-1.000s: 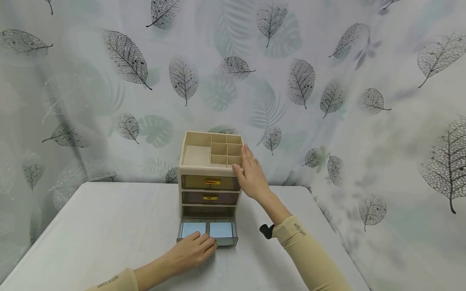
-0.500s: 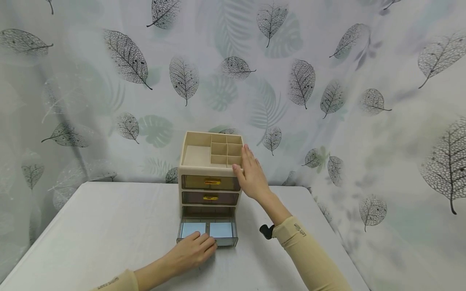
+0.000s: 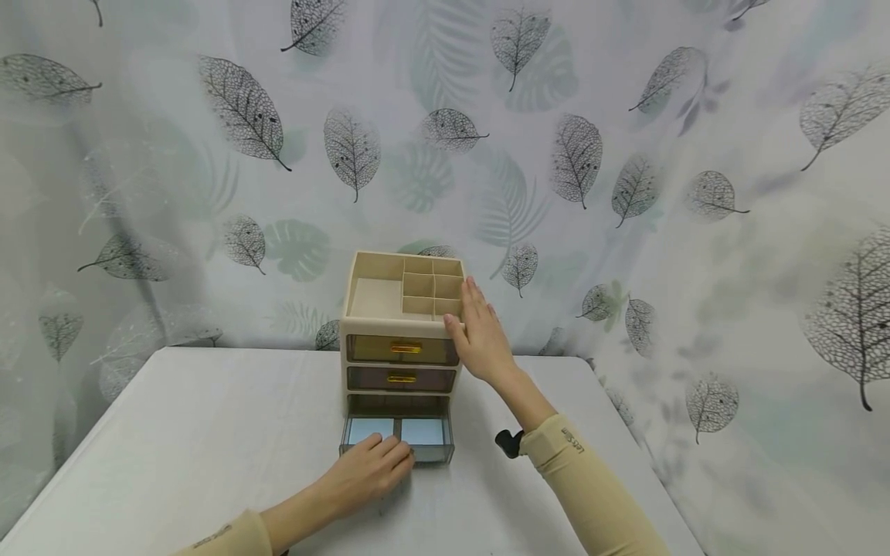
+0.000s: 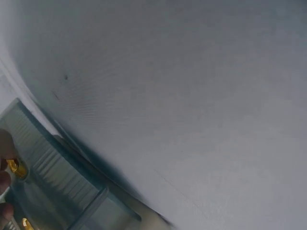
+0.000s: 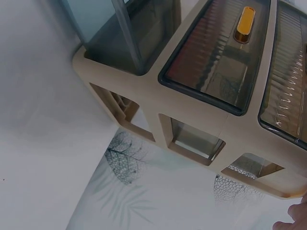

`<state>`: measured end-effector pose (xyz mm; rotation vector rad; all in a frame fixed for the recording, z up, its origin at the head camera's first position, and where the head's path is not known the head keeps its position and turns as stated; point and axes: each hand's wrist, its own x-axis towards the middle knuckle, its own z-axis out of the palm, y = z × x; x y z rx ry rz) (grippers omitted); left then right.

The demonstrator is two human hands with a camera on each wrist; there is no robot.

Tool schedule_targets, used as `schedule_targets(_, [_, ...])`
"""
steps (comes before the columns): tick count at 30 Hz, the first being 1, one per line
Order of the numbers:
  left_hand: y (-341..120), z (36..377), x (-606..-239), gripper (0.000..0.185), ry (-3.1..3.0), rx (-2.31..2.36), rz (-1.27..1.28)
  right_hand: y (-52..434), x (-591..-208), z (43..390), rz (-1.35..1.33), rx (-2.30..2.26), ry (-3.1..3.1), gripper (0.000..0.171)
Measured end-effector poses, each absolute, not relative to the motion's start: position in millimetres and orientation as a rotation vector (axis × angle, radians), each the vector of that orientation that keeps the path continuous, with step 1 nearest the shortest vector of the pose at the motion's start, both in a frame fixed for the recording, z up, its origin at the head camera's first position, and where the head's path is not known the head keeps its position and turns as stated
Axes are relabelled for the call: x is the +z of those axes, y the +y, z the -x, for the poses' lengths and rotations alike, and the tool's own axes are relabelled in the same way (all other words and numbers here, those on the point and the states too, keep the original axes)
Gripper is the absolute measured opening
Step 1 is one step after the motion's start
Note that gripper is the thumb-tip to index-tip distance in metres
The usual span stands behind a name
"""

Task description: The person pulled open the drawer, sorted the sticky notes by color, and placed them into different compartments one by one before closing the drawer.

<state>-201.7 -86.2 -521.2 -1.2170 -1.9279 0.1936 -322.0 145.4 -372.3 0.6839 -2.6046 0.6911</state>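
Observation:
A beige desktop organizer (image 3: 344,323) stands on the table, its bottom drawer (image 3: 446,448) pulled partly out. Two pale blue flat pieces (image 3: 422,431) lie inside this clear drawer, split by a divider. My left hand (image 3: 373,469) is at the drawer's front, fingers bent over it. In the left wrist view, fingertips (image 4: 4,181) hold the gold drawer handle (image 4: 19,169). My right hand (image 3: 481,333) rests flat along the organizer's upper right side, fingers straight and thumb at the front corner.
Two upper drawers with gold handles (image 3: 405,347) are closed. Bare compartments (image 3: 419,285) divide the organizer's top. A white cloth covers the table (image 3: 229,432), with a leaf-print curtain (image 3: 431,177) behind and to the sides.
Over the last half second the bottom drawer has slid slightly inward, the left hand moving with it. My right hand has stayed in place against the organizer.

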Motion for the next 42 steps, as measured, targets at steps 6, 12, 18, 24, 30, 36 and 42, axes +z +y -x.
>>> schedule_targets(6, [-85.5,205.6,-521.1,0.060,-1.936,0.166,1.199,145.7,-372.5,322.1,-0.676,0.694,-2.612,0.074])
schedule_targets(12, [-84.3,210.7,-519.5,0.058,-1.959,0.139,1.188,146.0,-372.8,322.5,-0.678,0.702,-2.605,0.074])
schedule_targets(18, [-83.5,216.9,-518.7,0.061,-1.978,0.149,1.173,146.3,-372.6,323.2,-0.673,0.702,-2.605,0.074])
schedule_targets(24, [-84.2,223.6,-518.0,0.060,-1.978,0.159,1.149,146.7,-373.0,321.8,-0.681,0.713,-2.605,0.074])
schedule_targets(30, [-85.1,230.8,-518.6,0.066,-1.995,0.199,1.133,146.6,-372.1,320.7,-0.703,0.717,-2.581,0.074])
schedule_targets(36, [-84.8,237.7,-518.9,0.061,-1.983,0.186,1.126,146.4,-372.4,320.5,-0.694,0.710,-2.588,0.074])
schedule_targets(42, [-83.4,244.9,-520.5,0.057,-1.966,0.164,1.107,146.3,-373.0,321.2,-0.691,0.714,-2.589,0.074])
